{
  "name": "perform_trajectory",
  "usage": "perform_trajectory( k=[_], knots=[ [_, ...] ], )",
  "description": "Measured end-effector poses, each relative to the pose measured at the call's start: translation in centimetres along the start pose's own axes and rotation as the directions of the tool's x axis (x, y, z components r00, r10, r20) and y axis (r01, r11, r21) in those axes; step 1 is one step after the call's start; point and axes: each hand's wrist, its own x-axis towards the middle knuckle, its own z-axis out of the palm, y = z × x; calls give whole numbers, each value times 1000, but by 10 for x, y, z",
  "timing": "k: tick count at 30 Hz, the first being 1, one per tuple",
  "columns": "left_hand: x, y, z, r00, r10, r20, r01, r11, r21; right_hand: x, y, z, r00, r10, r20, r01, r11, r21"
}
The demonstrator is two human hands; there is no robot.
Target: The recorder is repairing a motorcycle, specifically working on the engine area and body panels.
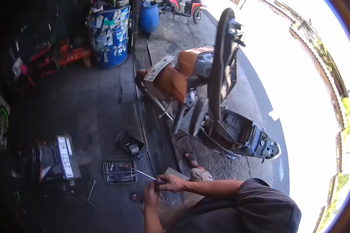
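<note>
The fingers of the right hand (170, 182) are pinched together on the near end of a thin, straight metal rod (146, 175), which points up and to the left. The left hand (150, 195) is just below, its fingers curled and closed near the same end of the rod; they touch the right hand, but I cannot tell if they grip the rod itself. Both bare forearms come from a person in a dark grey shirt, who sits low with a sandal on the rough concrete.

The far tip of the rod is just beside a small rectangular wire basket (120, 171), which lies on the dark smooth floor (105, 101). Near it is a black plastic part (131, 144) with an angular shape. Behind stands an orange scooter (206, 101) with the long black seat lifted upright and the storage box open. Far at the back is a round blue drum (109, 35) covered with stickers.
</note>
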Motion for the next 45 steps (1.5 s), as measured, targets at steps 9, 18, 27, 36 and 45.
perform_trajectory(
  k=[9, 18, 27, 36, 45],
  knots=[
    [84, -74, 288, 819, -307, 485, 179, 940, 291, -196, 121, -245, 956, 120, -267, 64, 803, 592],
    [165, -194, 538, 733, -509, 450, 432, 861, 270, -361, 213, -409, 735, 436, -520, -33, 788, 614],
    [233, -261, 625, 871, -487, 69, 453, 849, 271, -385, 223, -405, 514, 474, -715, -186, 875, 447],
    [271, -313, 641, 819, -564, 105, 403, 696, 594, -338, 248, -419, 195, 657, -728, -220, 753, 620],
    [339, -326, 630, 612, -780, 133, 660, 596, 458, -281, 260, -454, 56, 728, -684, -242, 674, 698]
  ],
)
